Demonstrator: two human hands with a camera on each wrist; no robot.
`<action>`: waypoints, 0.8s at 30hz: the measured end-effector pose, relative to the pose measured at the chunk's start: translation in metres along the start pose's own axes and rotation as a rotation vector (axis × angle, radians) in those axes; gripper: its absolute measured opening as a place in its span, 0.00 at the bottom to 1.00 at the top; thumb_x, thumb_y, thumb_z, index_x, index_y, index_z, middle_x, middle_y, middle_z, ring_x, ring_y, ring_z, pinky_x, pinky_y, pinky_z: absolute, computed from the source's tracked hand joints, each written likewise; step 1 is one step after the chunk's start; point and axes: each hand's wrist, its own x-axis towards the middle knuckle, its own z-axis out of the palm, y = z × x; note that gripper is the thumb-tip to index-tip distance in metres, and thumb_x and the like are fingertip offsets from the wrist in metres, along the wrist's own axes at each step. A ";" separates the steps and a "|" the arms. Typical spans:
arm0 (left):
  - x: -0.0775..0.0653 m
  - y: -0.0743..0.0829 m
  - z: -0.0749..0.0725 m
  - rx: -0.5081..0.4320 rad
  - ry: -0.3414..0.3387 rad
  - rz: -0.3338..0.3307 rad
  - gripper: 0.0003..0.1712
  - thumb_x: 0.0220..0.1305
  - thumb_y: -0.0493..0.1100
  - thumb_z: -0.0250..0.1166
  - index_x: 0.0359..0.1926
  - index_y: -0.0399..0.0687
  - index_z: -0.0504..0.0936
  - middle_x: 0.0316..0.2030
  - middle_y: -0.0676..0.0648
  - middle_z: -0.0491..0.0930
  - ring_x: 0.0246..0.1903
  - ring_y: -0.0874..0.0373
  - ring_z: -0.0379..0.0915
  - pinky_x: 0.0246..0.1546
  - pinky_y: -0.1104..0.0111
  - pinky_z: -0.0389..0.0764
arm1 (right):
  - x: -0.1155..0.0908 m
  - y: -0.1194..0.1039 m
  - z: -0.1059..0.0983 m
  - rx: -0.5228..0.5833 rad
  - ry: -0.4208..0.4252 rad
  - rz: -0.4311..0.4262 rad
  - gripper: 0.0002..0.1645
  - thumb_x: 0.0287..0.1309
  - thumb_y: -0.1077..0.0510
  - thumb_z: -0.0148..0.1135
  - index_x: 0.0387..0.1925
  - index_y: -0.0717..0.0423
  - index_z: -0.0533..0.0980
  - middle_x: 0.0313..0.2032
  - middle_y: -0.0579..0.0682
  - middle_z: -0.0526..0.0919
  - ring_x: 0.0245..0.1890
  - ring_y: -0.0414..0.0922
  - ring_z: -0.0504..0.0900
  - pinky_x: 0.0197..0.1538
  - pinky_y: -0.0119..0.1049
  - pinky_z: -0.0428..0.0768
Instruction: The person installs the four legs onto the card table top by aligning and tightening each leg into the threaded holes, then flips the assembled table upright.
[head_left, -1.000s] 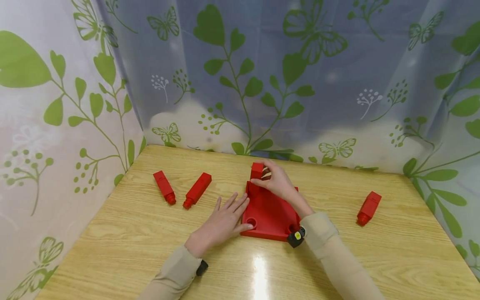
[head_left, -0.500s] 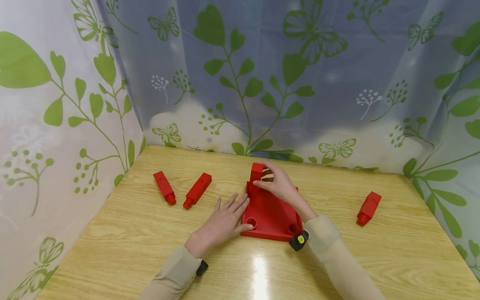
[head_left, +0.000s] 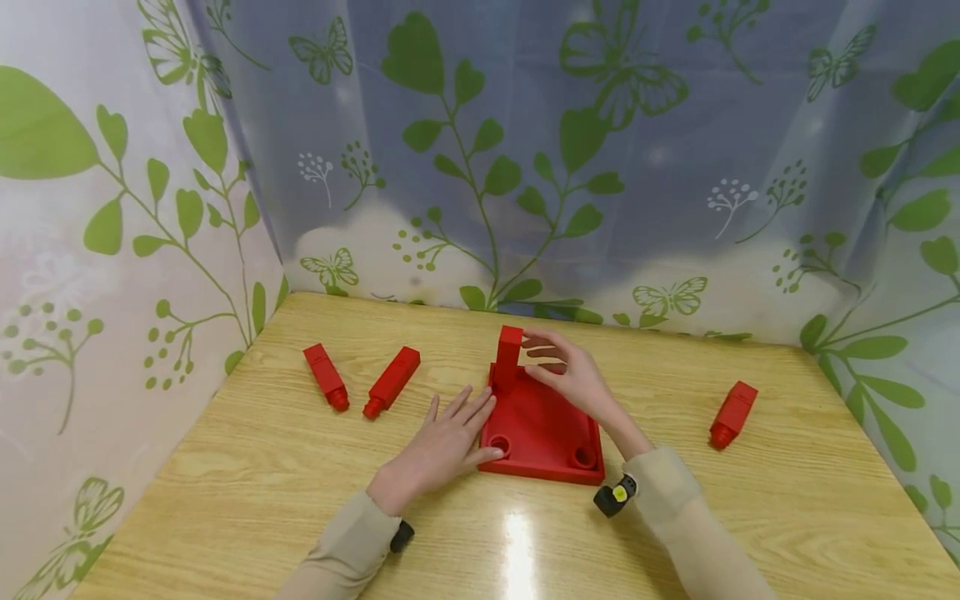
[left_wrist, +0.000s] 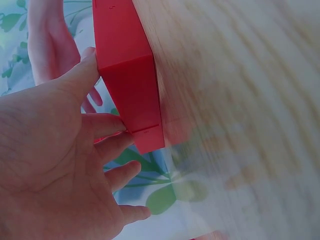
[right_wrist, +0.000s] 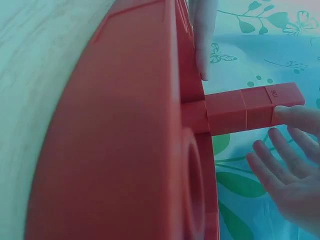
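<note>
We see a red post (head_left: 508, 354) upright in the far left corner of the red tray (head_left: 543, 421). Our right hand (head_left: 581, 379), released, is just beside it; our left hand (head_left: 438, 446), fingers spread, touches the tray. Three posts (head_left: 392, 382) lie on the table (head_left: 247, 492).

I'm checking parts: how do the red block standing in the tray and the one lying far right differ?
The standing block is upright in the tray; the far-right block lies on the table. The standing block's lower tip is hidden; the far-right block's knobbed end shows. Both are red.
</note>
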 end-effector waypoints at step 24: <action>0.000 0.000 0.001 -0.012 0.011 0.011 0.46 0.73 0.64 0.55 0.79 0.41 0.56 0.79 0.45 0.52 0.79 0.41 0.41 0.72 0.34 0.44 | -0.046 0.013 -0.058 -0.097 0.115 0.043 0.31 0.66 0.65 0.65 0.70 0.59 0.70 0.68 0.60 0.73 0.69 0.57 0.69 0.66 0.57 0.71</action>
